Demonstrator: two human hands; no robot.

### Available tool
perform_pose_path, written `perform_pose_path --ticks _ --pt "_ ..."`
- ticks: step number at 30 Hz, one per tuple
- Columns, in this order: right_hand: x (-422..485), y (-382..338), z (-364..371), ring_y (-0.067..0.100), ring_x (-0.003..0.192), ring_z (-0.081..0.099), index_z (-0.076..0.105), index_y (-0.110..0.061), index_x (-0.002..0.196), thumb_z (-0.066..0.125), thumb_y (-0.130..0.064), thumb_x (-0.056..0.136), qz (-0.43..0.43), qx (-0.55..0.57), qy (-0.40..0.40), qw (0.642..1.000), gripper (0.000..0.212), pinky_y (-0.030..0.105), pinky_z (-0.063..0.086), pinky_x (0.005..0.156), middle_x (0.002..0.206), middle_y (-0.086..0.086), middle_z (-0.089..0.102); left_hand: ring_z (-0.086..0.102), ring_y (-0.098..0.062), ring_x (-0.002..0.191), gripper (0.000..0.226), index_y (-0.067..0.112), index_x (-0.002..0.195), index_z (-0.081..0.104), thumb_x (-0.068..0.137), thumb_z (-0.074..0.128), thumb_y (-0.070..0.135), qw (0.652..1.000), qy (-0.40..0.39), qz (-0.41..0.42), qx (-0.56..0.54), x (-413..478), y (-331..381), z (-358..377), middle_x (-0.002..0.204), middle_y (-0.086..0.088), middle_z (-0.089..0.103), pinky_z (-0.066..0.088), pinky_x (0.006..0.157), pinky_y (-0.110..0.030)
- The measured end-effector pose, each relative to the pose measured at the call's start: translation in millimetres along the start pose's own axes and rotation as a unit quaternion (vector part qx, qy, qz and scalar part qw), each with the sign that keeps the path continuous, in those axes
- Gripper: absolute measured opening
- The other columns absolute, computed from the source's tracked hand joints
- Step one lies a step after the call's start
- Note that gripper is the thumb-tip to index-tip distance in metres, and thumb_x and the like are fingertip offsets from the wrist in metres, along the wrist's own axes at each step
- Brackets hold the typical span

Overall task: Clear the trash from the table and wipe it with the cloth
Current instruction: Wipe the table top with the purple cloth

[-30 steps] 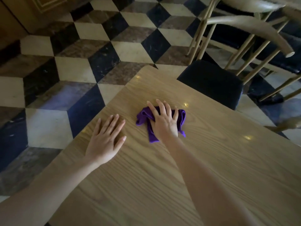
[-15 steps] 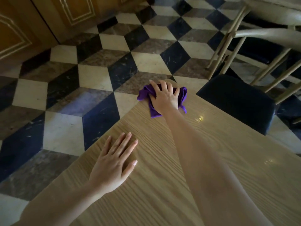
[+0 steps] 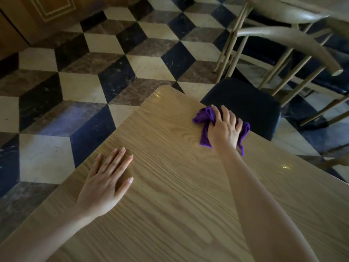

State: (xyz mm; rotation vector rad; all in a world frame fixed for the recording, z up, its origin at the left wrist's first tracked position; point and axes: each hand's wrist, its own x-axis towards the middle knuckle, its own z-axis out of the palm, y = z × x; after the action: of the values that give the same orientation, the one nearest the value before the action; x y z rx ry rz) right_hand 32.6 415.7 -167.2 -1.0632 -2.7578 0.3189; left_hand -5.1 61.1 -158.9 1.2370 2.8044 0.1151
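A crumpled purple cloth [image 3: 204, 120] lies on the light wooden table [image 3: 170, 186] at its far right edge. My right hand [image 3: 224, 129] presses down on the cloth, fingers spread over it and curled into its folds. My left hand [image 3: 105, 182] lies flat on the tabletop near the left edge, palm down, holding nothing. No trash shows on the visible part of the table.
A chair with a dark seat [image 3: 245, 108] and pale wooden back rail [image 3: 287, 40] stands tight against the table's far right edge. A checkered marble floor [image 3: 94, 72] lies beyond the table. Wooden panelling [image 3: 37, 12] is at the top left.
My right hand slid the cloth out to the table's far corner, then rightward along the far edge toward the chair. My left hand stayed flat on the table.
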Motion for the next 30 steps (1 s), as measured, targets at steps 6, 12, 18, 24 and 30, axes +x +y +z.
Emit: perform_pose_path --ticks 6,12,18,24,30 --pt "-81 114 -50 0.026 0.137 0.025 0.029 -0.033 0.141 0.043 -0.030 0.090 0.162 -0.018 0.017 0.986 0.053 0.051 0.015 0.114 0.151 0.002 0.030 0.023 -0.022 0.144 0.067 0.017 0.146 0.031 0.094 0.013 0.056 1.000 -0.011 -0.009 0.003 1 3 -4 0.154 -0.005 0.029 0.020 0.116 -0.051" --pt "-112 134 -59 0.024 0.141 0.019 0.031 -0.027 0.142 0.040 -0.030 0.093 0.267 -0.015 0.031 0.963 0.050 0.051 0.009 0.115 0.153 0.001 0.026 0.023 -0.022 0.144 0.067 0.017 0.147 0.028 0.094 0.012 0.055 1.000 -0.017 -0.011 0.007 1 4 -3 0.154 -0.006 0.028 0.021 0.116 -0.053" --pt "-75 52 -29 0.022 0.144 0.011 0.029 -0.037 0.140 0.033 -0.041 0.094 0.208 0.015 0.018 0.978 0.046 0.055 0.005 0.115 0.154 -0.004 0.023 0.019 -0.021 0.145 0.063 0.020 0.148 0.024 0.095 0.016 0.053 1.000 -0.005 0.003 0.024 1 -2 6 0.155 -0.006 0.025 0.021 0.115 -0.053" --pt "-23 -107 25 0.026 0.146 0.000 0.018 -0.038 0.145 0.025 -0.048 0.095 0.042 0.048 -0.047 0.997 0.051 0.057 -0.001 0.114 0.158 -0.003 0.010 0.018 -0.020 0.146 0.062 0.020 0.148 0.026 0.094 0.022 0.051 1.000 0.007 -0.001 0.007 0 0 6 0.156 -0.005 0.025 0.018 0.117 -0.051" --pt "-29 -156 38 0.028 0.145 0.001 0.021 -0.035 0.145 0.028 -0.045 0.095 -0.034 0.028 -0.068 0.997 0.051 0.055 -0.006 0.114 0.158 -0.002 0.009 0.018 -0.018 0.145 0.063 0.021 0.148 0.027 0.093 0.023 0.052 1.000 0.004 -0.007 0.014 1 0 5 0.156 -0.004 0.025 0.020 0.117 -0.051"
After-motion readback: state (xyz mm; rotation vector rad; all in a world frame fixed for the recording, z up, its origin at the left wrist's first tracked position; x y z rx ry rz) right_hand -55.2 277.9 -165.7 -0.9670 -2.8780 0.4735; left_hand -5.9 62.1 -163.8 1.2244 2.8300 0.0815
